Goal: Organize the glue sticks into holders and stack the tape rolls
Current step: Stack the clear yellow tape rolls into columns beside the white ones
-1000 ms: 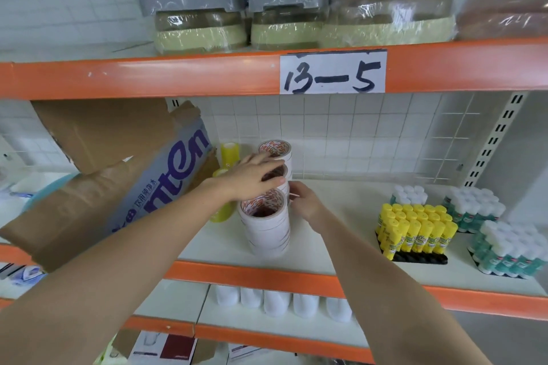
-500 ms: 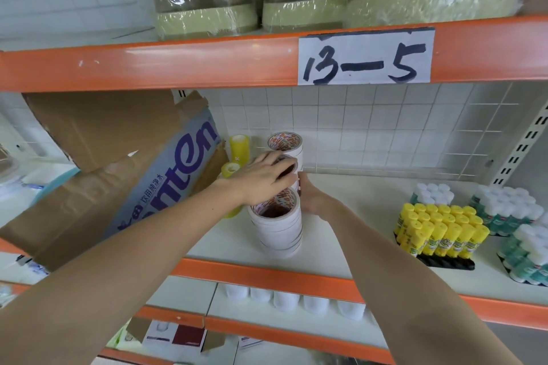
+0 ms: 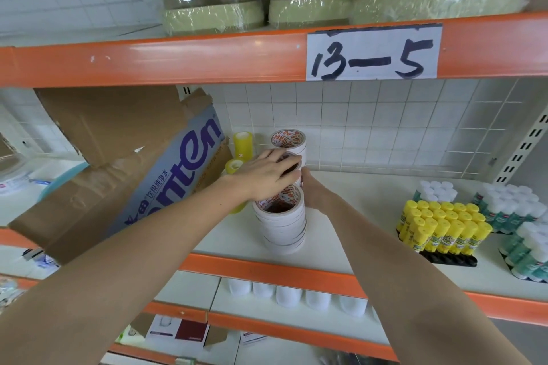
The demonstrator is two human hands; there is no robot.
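I see the left hand [image 3: 267,176] laid flat, fingers straight and together, on the middle stack of white tape rolls [image 3: 292,164]; the right hand [image 3: 312,191] presses its far side, fingers hidden, so I cannot tell their set; yellow glue sticks [image 3: 441,227] stand well to their right

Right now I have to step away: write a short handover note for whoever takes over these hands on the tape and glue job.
Left hand: lies over the top of the middle tape stack.
Right hand: against that stack's right side; fingers hidden.
Three white tape stacks in a row: front stack, middle, back stack.
Done: yellow glue sticks stand in a black holder.
Left: square up the middle stack; two yellow tape rolls sit loose behind the left hand.
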